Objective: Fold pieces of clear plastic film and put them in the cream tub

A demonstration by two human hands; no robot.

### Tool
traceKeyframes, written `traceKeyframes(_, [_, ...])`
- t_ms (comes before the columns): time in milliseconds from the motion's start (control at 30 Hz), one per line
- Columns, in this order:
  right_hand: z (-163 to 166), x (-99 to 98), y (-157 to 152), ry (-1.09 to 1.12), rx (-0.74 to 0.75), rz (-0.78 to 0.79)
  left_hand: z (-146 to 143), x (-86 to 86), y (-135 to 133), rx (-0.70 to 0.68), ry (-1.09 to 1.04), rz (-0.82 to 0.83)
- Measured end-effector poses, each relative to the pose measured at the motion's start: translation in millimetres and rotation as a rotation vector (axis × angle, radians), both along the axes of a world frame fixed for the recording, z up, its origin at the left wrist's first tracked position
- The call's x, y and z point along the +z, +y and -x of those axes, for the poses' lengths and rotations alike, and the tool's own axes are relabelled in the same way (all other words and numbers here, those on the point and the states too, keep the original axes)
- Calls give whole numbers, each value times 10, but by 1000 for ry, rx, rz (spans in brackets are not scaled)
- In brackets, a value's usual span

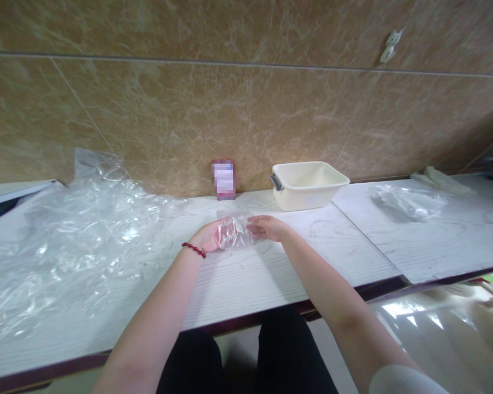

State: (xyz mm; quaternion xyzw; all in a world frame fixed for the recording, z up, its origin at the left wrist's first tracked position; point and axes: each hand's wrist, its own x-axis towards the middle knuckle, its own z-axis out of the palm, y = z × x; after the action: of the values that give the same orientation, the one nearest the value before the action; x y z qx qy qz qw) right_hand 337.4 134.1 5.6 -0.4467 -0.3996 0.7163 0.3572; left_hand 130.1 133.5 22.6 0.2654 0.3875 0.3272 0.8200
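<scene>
Between my two hands, just above the white wood-grain table [238, 279], is a crinkled clear plastic bag [235, 234]. My left hand [208, 235], with a dark red bead bracelet on the wrist, grips the bag's left side, its fingers partly behind the film. My right hand [268, 227] reaches in from the right, its fingers curled against the bag's right edge. What the bag contains, if anything, I cannot make out. A large heap of clear plastic bags [107, 219] spreads over the table to the left of my left hand.
A cream plastic tub [308, 200] with a grey handle stands by the wall, right of my hands. A small red-edged card [225, 180] leans on the wall. Further right lie another clear bag [411, 202] and a pale cloth-like item [441, 180]. The table's dark front edge [246, 324] runs before my knees.
</scene>
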Motion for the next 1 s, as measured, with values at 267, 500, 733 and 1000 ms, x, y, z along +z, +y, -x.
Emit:
traceKeyframes(267, [57,46,-21,-60,-131,-169,18,12,21,50,-42,-31])
traceKeyframes(500, [48,-37,-19,-209,119,-330,28,31,22,62,-66,-48])
traceKeyframes(733, [46,-80,14,-186,78,-290,37,50,22,100,-84,-65])
traceKeyframes(1000, [77,-24,-8,-75,10,-215,44,84,25,145,-75,-71])
